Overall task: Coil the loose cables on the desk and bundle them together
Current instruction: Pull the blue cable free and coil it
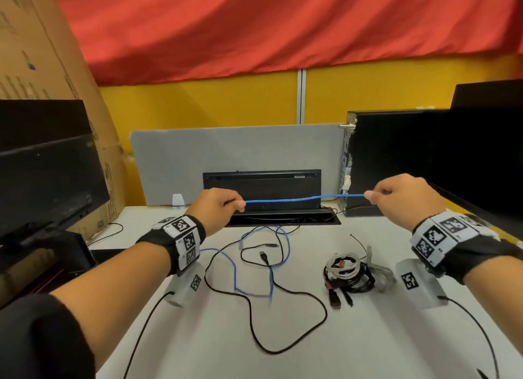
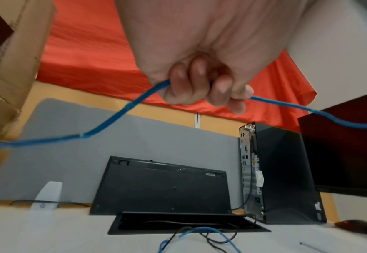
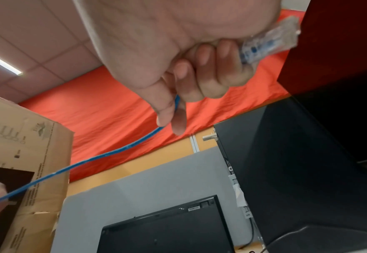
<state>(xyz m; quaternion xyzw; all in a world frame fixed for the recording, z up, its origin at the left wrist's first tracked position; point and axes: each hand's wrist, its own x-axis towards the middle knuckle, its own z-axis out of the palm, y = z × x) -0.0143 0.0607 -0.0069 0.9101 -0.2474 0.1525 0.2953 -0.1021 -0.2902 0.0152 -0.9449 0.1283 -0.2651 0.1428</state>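
Note:
A blue network cable is stretched level above the desk between both hands. My left hand grips it with curled fingers; the cable trails off to the left and down. My right hand pinches the cable's other end between thumb and forefinger, and its clear plug sticks out past the little finger. The rest of the blue cable lies in loose loops on the white desk, tangled with a loose black cable.
A coiled bundle of white and black cables lies at the right. An upended black keyboard stands behind an open cable tray. A black computer tower and monitors flank the desk. A cardboard box leans at the left.

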